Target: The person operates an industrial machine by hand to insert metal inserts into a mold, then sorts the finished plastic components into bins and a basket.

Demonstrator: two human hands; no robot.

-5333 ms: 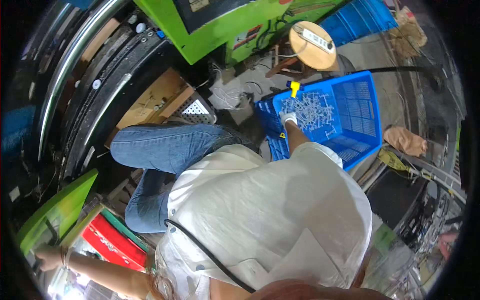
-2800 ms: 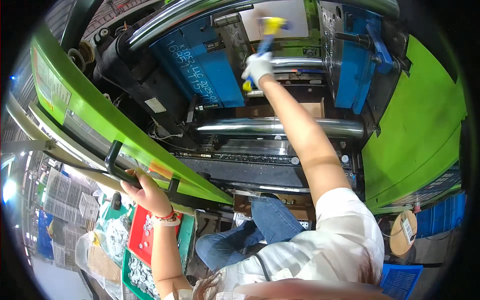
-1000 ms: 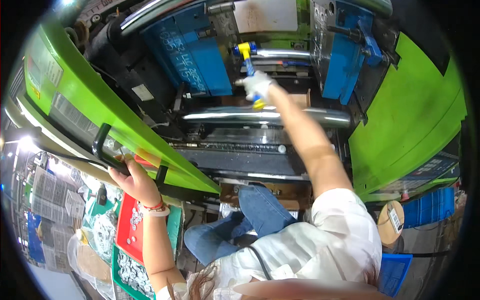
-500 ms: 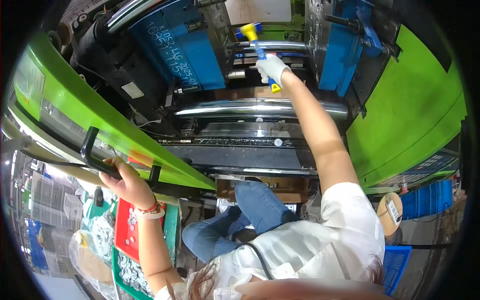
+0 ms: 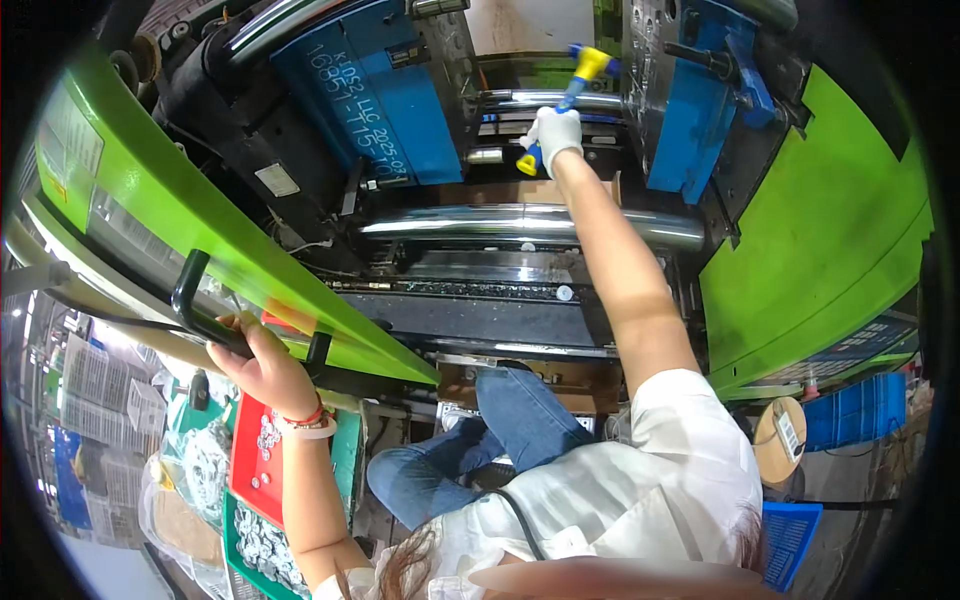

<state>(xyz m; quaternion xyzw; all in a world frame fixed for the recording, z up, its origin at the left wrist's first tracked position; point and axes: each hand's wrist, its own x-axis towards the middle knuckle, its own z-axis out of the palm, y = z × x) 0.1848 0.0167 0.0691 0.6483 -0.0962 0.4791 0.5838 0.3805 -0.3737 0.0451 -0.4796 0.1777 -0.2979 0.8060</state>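
My right hand (image 5: 556,132), in a white glove, is closed round the blue handle of a mallet (image 5: 592,64). Its yellow head with blue ends points up and to the right, inside the gap between two mould halves. The left blue mould half (image 5: 365,110) and the right blue one (image 5: 690,125) face each other across that gap. My bare left hand (image 5: 265,362) grips a black door handle (image 5: 190,290) on the green machine door (image 5: 225,215). The mallet touches neither mould face as far as I can make out.
A thick steel bar (image 5: 520,222) crosses below my right forearm. On the left, a red tray (image 5: 247,450) holds small round parts, beside a green tray (image 5: 238,572) full of clear pieces. A blue crate (image 5: 855,410) and a round wooden seat (image 5: 772,460) stand at the right.
My right hand has swung the mallet; its head has moved right and now tilts toward the right mould half. My left hand stays on the door handle. The whole view has shifted slightly.
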